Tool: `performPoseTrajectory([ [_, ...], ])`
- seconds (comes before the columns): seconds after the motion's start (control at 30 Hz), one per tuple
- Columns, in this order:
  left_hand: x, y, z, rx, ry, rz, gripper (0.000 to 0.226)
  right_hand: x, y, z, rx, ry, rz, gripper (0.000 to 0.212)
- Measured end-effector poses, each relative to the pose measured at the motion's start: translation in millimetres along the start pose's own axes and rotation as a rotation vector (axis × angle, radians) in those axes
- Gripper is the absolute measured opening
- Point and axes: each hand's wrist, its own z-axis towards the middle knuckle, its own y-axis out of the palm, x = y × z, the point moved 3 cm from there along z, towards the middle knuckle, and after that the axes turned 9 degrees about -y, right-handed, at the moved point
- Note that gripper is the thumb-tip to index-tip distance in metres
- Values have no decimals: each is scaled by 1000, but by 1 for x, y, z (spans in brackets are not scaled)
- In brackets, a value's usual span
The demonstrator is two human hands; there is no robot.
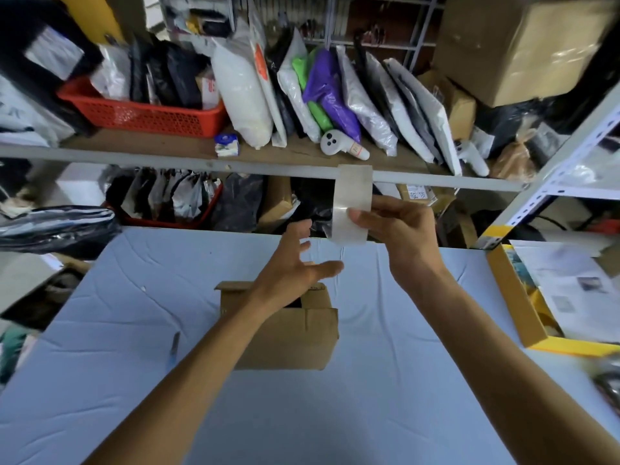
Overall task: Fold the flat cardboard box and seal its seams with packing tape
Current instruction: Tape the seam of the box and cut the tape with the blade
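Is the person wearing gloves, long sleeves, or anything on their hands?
No. The left hand and the right hand are bare, with no gloves. No ring, watch or bracelet shows on the fingers or wrists. Both forearms are uncovered, with no sleeve in view down to the picture's edge.

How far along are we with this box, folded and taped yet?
Done: the cardboard box stands folded up on the table. In hand: the right hand pinches a tape strip hanging from the shelf rail; the left hand is open above the box. Left: its top shows a gap and no visible tape, so sealing is still to do.
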Motion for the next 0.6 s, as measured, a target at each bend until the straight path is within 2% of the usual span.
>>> performPoseTrajectory([
  [0.1,2,4,-6,36,52,-85,78,-8,11,-5,11,-11,13,18],
  [0.27,2,-3,-13,241,207,-159,28,-7,22,-11,22,-14,-10,18],
  [0.4,-3,-12,-15,313,280,-226,11,-1,26,-15,27,-29,-30,17],
  [0.5,-5,-16,-16,290,290,-204,16,5,27,-15,53,-13,-18,16],
  [0.6,-6,-18,-17,171,210,-258,14,10,27,-15,99,3,-10,16],
])
